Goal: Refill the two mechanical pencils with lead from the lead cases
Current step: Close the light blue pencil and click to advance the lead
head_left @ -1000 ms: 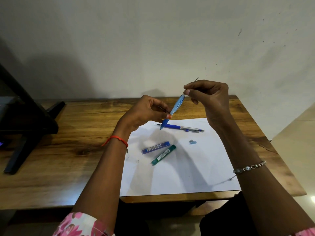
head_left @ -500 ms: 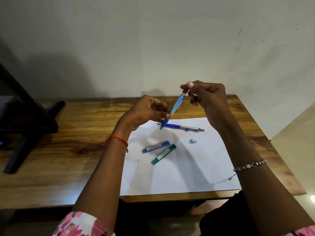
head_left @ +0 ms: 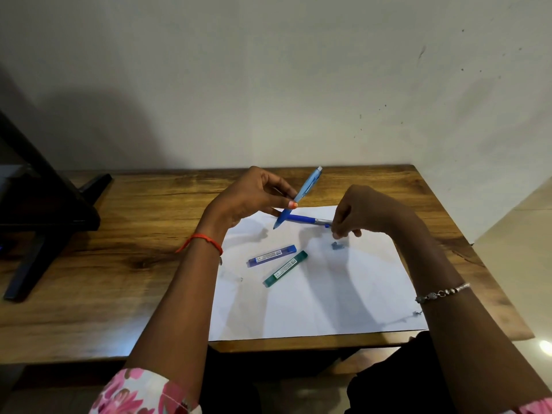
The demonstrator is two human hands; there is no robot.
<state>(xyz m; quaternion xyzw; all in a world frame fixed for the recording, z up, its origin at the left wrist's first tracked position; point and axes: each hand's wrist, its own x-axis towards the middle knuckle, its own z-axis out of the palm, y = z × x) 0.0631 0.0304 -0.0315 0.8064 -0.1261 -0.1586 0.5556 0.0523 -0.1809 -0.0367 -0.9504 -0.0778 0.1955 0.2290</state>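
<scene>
The table (head_left: 125,234) is wood, warm brown with dark grain and a faint sheen near its front edge. A matt white paper sheet (head_left: 343,294) lies on it. At mid-frame, the light blue pencil (head_left: 304,189) looks like translucent glossy plastic; the dark blue pencil (head_left: 301,219) is plastic with a shiny metal end. Both lead cases, blue (head_left: 272,255) and green (head_left: 285,268), look smooth plastic. The wall (head_left: 268,70) is matt, speckled plaster.
</scene>
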